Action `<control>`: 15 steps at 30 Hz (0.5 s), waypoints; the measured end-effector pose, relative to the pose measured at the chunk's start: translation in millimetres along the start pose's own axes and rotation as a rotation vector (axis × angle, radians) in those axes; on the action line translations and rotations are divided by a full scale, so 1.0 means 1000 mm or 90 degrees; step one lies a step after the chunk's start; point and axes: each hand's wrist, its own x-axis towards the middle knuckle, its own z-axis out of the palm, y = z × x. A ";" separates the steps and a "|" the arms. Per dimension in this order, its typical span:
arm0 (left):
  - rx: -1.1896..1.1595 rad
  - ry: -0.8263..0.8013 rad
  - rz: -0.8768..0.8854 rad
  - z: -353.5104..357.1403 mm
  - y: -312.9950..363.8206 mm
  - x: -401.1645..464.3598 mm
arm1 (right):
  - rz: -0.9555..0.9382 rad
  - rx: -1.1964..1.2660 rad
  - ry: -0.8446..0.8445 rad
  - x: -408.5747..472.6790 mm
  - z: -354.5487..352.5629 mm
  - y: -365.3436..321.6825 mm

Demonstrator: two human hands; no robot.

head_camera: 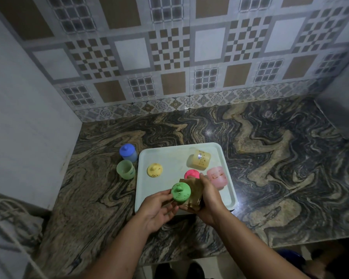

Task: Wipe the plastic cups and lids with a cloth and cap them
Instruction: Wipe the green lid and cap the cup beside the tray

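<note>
My left hand (159, 208) holds a speckled green lid (180, 192) by its edge over the near side of the white tray (149, 158). My right hand (209, 200) grips a folded brown cloth (195, 190) right beside the lid. On the tray lie a yellow lid (154, 170), a pink lid (191, 174), a yellow cup (201, 159) on its side and a pink cup (217, 176) on its side. Left of the tray stand an uncapped green cup (126, 169) and a blue cup (128, 152) with its blue lid on.
The tray sits on a dark marbled counter (270, 178) against a patterned tile wall (173, 57). A plain wall closes off the left side. The counter's front edge runs just below my forearms.
</note>
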 end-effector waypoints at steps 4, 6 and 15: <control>-0.090 -0.026 0.023 0.001 0.000 0.000 | -0.093 -0.048 0.033 -0.001 -0.002 -0.002; -0.138 -0.023 0.061 0.003 0.001 0.000 | -0.200 -0.101 0.084 -0.002 -0.004 -0.001; -0.059 -0.007 0.241 0.030 0.002 -0.008 | -0.563 -0.483 -0.031 -0.005 0.005 0.028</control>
